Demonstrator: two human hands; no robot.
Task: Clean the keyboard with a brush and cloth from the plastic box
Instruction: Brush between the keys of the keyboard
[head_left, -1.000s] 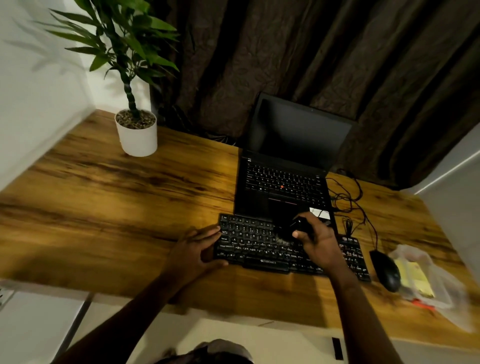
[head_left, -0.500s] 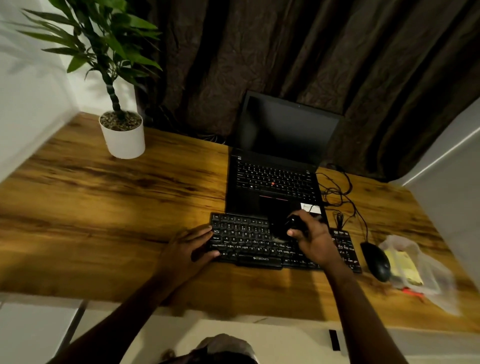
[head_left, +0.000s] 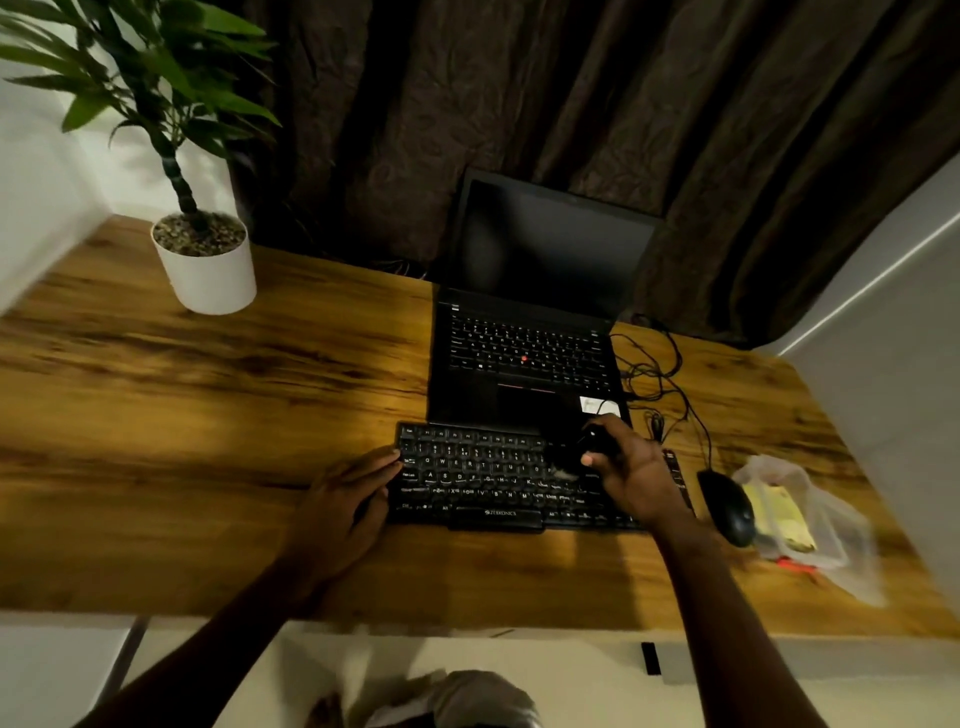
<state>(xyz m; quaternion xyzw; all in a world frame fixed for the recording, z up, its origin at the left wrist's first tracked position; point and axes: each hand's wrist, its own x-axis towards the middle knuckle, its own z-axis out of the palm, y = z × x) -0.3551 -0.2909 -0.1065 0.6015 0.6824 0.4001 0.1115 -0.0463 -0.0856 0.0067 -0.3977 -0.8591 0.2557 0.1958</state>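
A black keyboard (head_left: 478, 478) lies on the wooden desk (head_left: 208, 415) in front of an open laptop (head_left: 530, 358). My left hand (head_left: 343, 499) rests flat against the keyboard's left end, fingers on its edge. My right hand (head_left: 631, 475) is closed around a dark brush (head_left: 574, 452), whose bristles touch the keys on the keyboard's right half. A clear plastic box (head_left: 810, 525) with a yellow cloth (head_left: 779, 514) inside sits at the desk's right end. Much of the brush is hidden by my fingers.
A black mouse (head_left: 727, 506) lies between the keyboard and the plastic box, its cable (head_left: 660, 374) tangled behind. A potted plant in a white pot (head_left: 208, 270) stands at the back left. Dark curtains hang behind the desk.
My right hand with the brush has shifted slightly across the keyboard's right half. My left hand stays at the keyboard's left end. The camera has drifted a little.
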